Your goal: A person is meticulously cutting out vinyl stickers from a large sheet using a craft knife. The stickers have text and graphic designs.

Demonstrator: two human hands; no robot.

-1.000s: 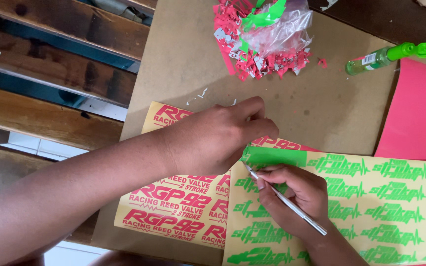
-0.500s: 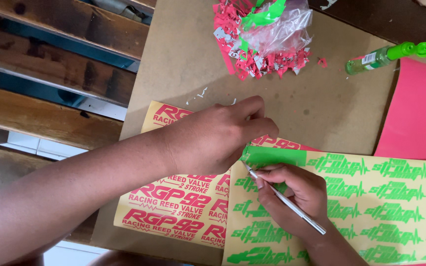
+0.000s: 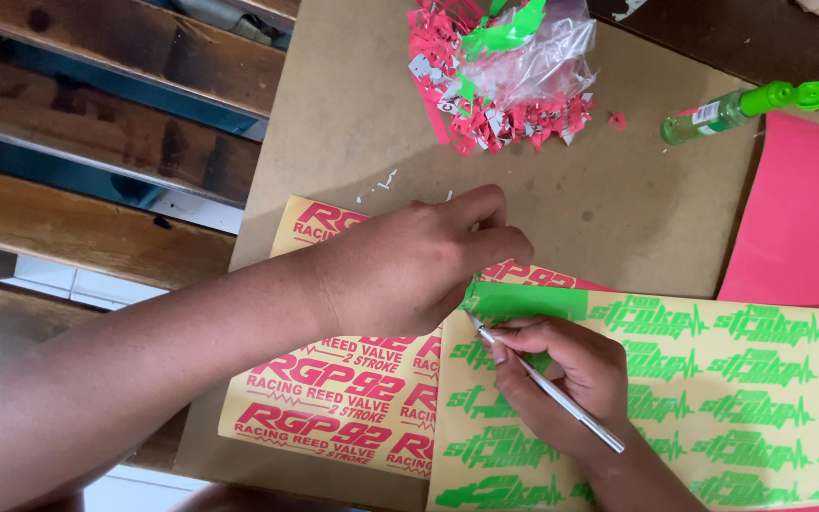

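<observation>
Left hand pinches the green vinyl strip at center, right hand at 5 o'clock grips thin craft knife, tip under strip on green sticker sheet; nothing shifted since earlier frames, peeling paused.

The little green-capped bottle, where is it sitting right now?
In the head view, the green-capped bottle lies on its side at the upper right of the brown board, just above the pink sheet and right of the bag of scraps.
</observation>
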